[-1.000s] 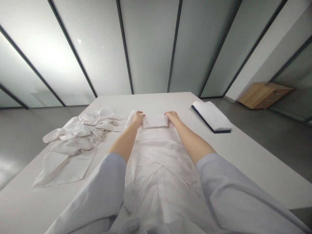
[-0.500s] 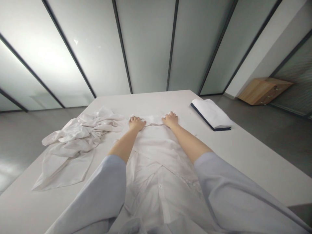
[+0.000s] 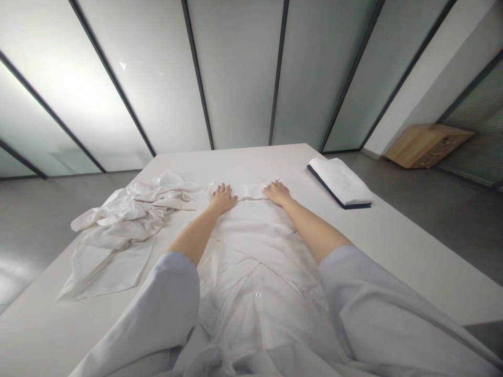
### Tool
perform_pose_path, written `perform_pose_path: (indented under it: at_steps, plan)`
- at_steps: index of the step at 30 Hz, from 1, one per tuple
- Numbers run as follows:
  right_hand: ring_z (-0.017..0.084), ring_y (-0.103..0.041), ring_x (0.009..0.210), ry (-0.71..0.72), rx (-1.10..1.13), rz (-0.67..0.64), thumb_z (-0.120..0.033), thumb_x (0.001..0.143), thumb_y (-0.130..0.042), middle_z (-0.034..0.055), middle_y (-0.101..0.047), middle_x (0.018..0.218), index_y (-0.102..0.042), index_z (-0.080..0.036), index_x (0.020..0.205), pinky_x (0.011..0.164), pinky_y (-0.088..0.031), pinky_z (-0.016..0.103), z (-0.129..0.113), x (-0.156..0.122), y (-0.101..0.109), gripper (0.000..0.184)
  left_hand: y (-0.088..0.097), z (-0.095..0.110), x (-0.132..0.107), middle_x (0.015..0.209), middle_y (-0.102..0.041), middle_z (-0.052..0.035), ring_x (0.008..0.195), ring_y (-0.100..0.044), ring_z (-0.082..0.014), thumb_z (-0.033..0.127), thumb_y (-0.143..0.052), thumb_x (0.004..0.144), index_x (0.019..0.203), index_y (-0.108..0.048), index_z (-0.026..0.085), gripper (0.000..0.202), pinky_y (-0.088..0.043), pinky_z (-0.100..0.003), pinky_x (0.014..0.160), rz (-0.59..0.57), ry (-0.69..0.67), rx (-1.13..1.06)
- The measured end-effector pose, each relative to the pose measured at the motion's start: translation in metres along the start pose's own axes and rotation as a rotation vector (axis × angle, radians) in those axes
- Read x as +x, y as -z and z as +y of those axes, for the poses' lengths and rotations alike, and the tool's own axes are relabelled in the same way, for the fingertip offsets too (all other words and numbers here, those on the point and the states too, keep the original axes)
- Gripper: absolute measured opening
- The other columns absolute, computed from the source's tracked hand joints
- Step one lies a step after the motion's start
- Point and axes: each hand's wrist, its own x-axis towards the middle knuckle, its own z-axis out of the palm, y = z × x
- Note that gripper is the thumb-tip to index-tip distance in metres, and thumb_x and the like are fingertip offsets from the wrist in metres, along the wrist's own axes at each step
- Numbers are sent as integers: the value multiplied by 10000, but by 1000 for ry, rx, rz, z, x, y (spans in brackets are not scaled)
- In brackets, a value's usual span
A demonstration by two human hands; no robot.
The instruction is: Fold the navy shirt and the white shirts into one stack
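Note:
A white shirt (image 3: 255, 246) lies spread along the table before me, its button placket running toward my body. At its far end a strip of the cloth is folded over. My left hand (image 3: 223, 199) rests flat on the left side of that folded strip, fingers stretched out. On the strip's right side lies my right hand (image 3: 277, 192), palm down with the fingers apart. Neither hand grips anything that I can see. Creases cross the shirt's middle, and its near end blends into the cloth by my body.
A crumpled heap of white cloth (image 3: 129, 214) lies on the left of the white table (image 3: 393, 262). Folded white cloth (image 3: 341, 180) sits on a dark blue flat piece (image 3: 356, 206) at the right. Beyond are frosted glass panels (image 3: 239, 73) and a wooden cabinet (image 3: 426, 145).
My left hand's fingers have straightened from a curl and lie flatter on the shirt. My right hand's fingers have also loosened and spread, shifting slightly right.

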Motion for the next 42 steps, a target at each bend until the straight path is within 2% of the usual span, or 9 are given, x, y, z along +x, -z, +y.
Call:
perform_pose_path:
  at_steps: [4,8,12,17,21,24,29,34,42]
  plan:
    - [310,-365,1380,92,-59,77,-440,936,-453,189,-310,1553,-447,-132,1427,1079,-323,406,1,-19,14,579,17,0,-24,1507,-396,-144,1387,-358,-308,493,-448,889,1406,-429,174,608,-391,-423,1063,33,-15,43]
    - [280,-559,1186,220,-82,29,-385,923,-487,125,-597,1331,-613,-195,1252,949,-424,354,-5,-57,31,400,29,6,-56,1339,-552,-148,1238,-518,-315,602,-424,870,1292,-538,196,596,-448,-438,975,-121,-52,74]
    - [248,-638,1024,276,-47,-74,-487,950,-427,94,-710,1101,-684,-216,1111,851,-456,314,-14,-102,39,407,25,16,-81,1381,-514,-177,1252,-508,-353,743,-287,852,1334,-519,204,759,-420,-486,989,-272,-49,75]
    - [321,-475,1293,304,-35,-287,-623,960,-254,156,-542,1388,-638,-195,1231,1036,-368,462,-20,-131,27,636,8,19,-77,1588,-236,-178,1424,-249,-422,783,-242,830,1494,-328,229,870,-335,-625,1025,-271,9,72]
    - [371,-139,1466,179,-45,-319,-690,928,-220,147,-178,1611,-353,-210,1504,1115,-181,611,-23,-122,8,762,-1,15,-58,1622,-118,-146,1466,-129,-406,776,-208,837,1546,-211,213,905,-210,-646,1099,-184,31,75]
    - [385,-83,1471,145,-86,-247,-677,927,-235,148,-101,1625,-222,-229,1553,1113,-114,643,-25,-101,-3,769,-2,13,-47,1615,-167,-141,1465,-163,-380,748,-209,857,1538,-239,207,870,-195,-616,1121,-114,16,60]
    - [372,-109,1469,141,-100,-188,-634,942,-215,120,-129,1626,-240,-277,1544,1112,-111,643,-22,-55,-7,701,3,17,-46,1587,-239,-184,1447,-248,-325,626,-269,907,1518,-266,126,789,-259,-495,1132,-20,20,61]
    - [353,-166,1460,141,-110,-143,-587,956,-231,123,-178,1615,-295,-270,1523,1118,-150,605,-12,-21,-6,652,-4,33,-58,1603,-203,-163,1460,-194,-363,672,-237,883,1537,-239,176,820,-218,-583,1129,-93,83,32]
    - [336,-289,1407,128,-79,-86,-543,951,-312,158,-361,1528,-328,-205,1488,1117,-212,542,-19,-25,2,635,-14,41,-43,1618,-140,-156,1473,-120,-381,689,-182,873,1544,-227,184,841,-151,-634,1126,-78,107,16]
